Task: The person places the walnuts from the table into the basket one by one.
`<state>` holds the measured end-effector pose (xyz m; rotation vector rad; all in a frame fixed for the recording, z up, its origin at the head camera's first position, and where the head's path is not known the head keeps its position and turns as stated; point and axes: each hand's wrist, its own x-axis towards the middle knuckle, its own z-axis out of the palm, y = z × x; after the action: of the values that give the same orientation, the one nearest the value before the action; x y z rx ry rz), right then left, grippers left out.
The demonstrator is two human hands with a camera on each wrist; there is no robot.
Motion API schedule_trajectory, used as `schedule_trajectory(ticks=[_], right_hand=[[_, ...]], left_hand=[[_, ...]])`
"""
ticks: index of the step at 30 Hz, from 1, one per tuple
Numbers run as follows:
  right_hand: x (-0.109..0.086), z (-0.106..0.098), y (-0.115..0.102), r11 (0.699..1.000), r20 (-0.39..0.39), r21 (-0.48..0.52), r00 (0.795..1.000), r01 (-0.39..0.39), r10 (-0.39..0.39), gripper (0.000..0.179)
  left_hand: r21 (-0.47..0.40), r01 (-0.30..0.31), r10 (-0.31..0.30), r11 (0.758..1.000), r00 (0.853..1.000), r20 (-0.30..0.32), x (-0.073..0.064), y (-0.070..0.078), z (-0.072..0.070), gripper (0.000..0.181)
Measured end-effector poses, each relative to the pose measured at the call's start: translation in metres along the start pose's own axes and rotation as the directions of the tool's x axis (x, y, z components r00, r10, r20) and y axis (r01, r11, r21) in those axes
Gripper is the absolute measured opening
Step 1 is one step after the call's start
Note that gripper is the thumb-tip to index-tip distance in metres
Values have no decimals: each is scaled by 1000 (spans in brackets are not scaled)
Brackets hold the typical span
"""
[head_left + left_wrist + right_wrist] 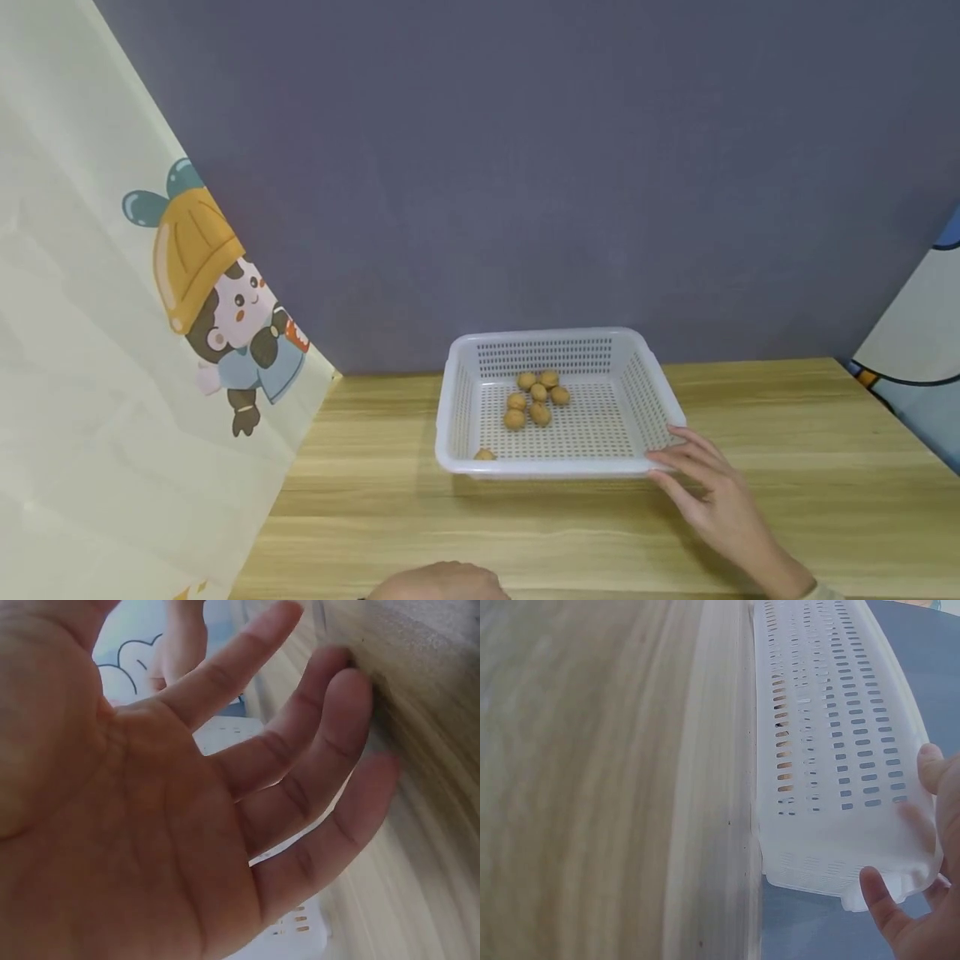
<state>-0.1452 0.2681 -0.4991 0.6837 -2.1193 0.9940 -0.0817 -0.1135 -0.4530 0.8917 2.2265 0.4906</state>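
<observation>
A white plastic basket with slotted walls sits on the wooden table. Several walnuts cluster left of its middle, and a lone walnut lies by the near left corner, partly hidden by the rim. My right hand grips the basket's near right corner, thumb at the long near side and fingers at the short right side. In the right wrist view, the thumb touches the rim. My left hand is low in front of the basket, holding nothing; its fingers are loosely bent.
Behind the basket a dark grey-blue panel rises from the table's back edge. A pale sheet with a cartoon figure stands at the left. Another printed sheet borders the right.
</observation>
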Motion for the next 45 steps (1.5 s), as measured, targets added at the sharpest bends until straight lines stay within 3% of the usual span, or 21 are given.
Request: schedule_trajectory(ticks=[2,4,9,14,16,19,21,27,32,39,45], right_hand=[[0,0,-1,1000,-1,8,1000,-4,4,49],[0,-1,-2,1000,2,12,1000,-14,14,48],[1,-2,-3,999,10,12,999,-33,33,46],[0,-2,-3,999,16,0,999,-37,37,44],[0,-2,-2,999,20,-4,999,-37,37,45],[-1,-1,-1,999,28,-6,999,-42,42,45],[-1,0,-1,999,29,-2,999,-42,42,46],[2,0,1,1000,13,4,1000,-4,4,47],[5,-1,0,1000,24,-8,1000,-17,17,47],[3,-1,-2,999,26,-15,999,-29,29,47],[0,0,-3,999,21,-22,999,-40,40,46]], left_hand=[[-45,93,-92,995,996,14,-2,3,3,22],[-77,107,-107,991,994,1,-3,3,4,24],[-43,-42,41,998,999,-14,-5,1,3,37],[-62,-105,104,993,994,-19,-4,1,3,39],[-63,-166,165,984,986,-26,-4,1,2,38],[-107,-274,272,956,962,-32,-4,-2,-2,37],[-151,-303,301,941,953,-40,-4,-3,-6,31],[-147,-280,265,949,957,-113,-5,-6,-20,8],[-306,-250,203,919,963,-176,-10,-9,-29,18],[-152,-316,269,937,926,-266,-9,-6,-49,22],[-192,-313,242,930,916,-320,0,-5,-71,28]])
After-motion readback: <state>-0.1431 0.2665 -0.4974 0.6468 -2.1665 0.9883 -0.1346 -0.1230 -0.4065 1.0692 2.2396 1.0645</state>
